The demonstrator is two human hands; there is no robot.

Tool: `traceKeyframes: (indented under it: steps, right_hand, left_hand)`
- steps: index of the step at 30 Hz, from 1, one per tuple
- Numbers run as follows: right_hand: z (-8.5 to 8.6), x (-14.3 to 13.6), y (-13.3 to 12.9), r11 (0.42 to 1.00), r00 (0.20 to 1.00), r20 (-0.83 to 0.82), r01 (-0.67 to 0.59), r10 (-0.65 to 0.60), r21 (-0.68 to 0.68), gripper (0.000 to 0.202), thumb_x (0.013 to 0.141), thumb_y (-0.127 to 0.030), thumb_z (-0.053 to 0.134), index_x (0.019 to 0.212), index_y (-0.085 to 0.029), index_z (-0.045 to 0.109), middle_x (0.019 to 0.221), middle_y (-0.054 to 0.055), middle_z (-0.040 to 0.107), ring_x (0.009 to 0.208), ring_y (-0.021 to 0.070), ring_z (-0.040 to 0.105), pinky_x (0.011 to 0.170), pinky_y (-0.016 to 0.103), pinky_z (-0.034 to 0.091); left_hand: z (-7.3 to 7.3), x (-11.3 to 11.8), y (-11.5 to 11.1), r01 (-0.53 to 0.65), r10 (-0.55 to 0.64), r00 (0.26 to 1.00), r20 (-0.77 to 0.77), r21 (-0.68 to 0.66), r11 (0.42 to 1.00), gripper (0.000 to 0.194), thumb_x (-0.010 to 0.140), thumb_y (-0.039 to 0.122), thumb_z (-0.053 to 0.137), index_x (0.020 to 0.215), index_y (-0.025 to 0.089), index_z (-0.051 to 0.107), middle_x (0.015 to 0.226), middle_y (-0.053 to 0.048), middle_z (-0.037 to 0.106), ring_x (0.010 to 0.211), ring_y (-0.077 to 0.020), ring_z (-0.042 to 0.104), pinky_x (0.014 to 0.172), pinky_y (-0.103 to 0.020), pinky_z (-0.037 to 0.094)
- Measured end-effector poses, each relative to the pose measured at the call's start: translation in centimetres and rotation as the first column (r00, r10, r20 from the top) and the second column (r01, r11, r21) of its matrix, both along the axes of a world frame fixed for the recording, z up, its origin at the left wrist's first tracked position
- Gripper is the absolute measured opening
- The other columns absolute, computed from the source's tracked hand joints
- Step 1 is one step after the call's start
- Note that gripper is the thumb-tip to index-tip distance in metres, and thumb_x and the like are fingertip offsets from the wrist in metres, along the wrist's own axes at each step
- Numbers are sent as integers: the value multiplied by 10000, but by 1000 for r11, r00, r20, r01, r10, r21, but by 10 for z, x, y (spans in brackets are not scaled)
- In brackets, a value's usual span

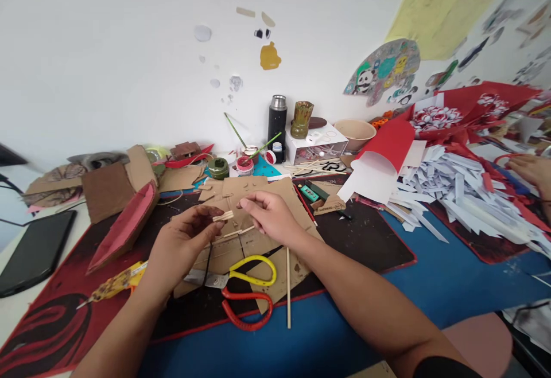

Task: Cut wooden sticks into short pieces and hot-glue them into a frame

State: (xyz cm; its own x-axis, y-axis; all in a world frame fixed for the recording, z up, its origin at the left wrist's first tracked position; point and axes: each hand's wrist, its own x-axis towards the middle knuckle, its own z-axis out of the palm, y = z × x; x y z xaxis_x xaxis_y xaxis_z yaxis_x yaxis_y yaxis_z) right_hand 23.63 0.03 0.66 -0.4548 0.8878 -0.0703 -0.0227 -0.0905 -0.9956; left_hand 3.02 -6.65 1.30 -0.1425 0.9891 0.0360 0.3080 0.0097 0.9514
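My left hand (178, 246) pinches a small bundle of short pale wooden sticks (222, 216) between thumb and fingertips. Just to its right, my right hand (273, 217) is curled with thumb and fingers drawn together. Whatever those fingers hold, if anything, is too small to make out. Beneath both hands lie flat pieces of cardboard (275, 189) with thin sticks on them. Scissors (228, 280) with one yellow and one red handle rest in front of the hands. A longer wooden stick (288, 292) lies to the right of the scissors.
A yellow glue gun (118, 283) and a cardboard boat shape (124, 226) with a pink inside lie left. Paint jars (218, 167), a black thermos (277, 117) and a white box (316, 145) stand behind. At right are paper strips (451, 177) and another person's hand (531, 171).
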Motion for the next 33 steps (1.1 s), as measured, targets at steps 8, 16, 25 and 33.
traceKeyframes:
  steps: [8, 16, 25, 33]
  right_hand:
    - [-15, -3, 16, 986, 985, -54, 165, -164, 22, 331, 926, -500, 714, 994, -177, 690, 551, -95, 506, 396, 87, 438, 392, 208, 305]
    - [1, 5, 15, 990, 991, 74, 100, -108, 101, 225, 1016, -401, 649, 1016, -180, 685, 519, -95, 510, 403, 92, 437, 413, 204, 320]
    - [16, 54, 28, 966, 885, 456, -27, -97, 257, 147, 1054, -318, 649, 1056, -181, 703, 577, -72, 562, 459, 111, 497, 512, 226, 395]
    - [29, 79, 20, 880, 572, 808, -301, -140, 366, 125, 995, -268, 741, 1012, -160, 801, 786, 21, 711, 728, 156, 621, 670, 269, 361]
  left_hand:
    - [-4, 2, 6, 20, -22, 982, 189, 10, 1000, 391, 712, 516, 908, 936, 206, 825, 785, -53, 775, 637, -176, 653, 596, -284, 553]
    - [2, 3, 4, 34, -37, 978, 206, 20, 999, 440, 661, 544, 931, 923, 204, 831, 767, -56, 771, 634, -184, 649, 590, -292, 557]
    - [1, 2, 8, 56, -59, 987, 147, 27, 998, 473, 655, 607, 905, 915, 218, 829, 720, -50, 765, 620, -203, 658, 604, -316, 572]
    - [3, 1, 7, 86, -86, 990, 110, 10, 996, 466, 673, 625, 877, 935, 243, 824, 667, -21, 743, 637, -211, 661, 654, -327, 570]
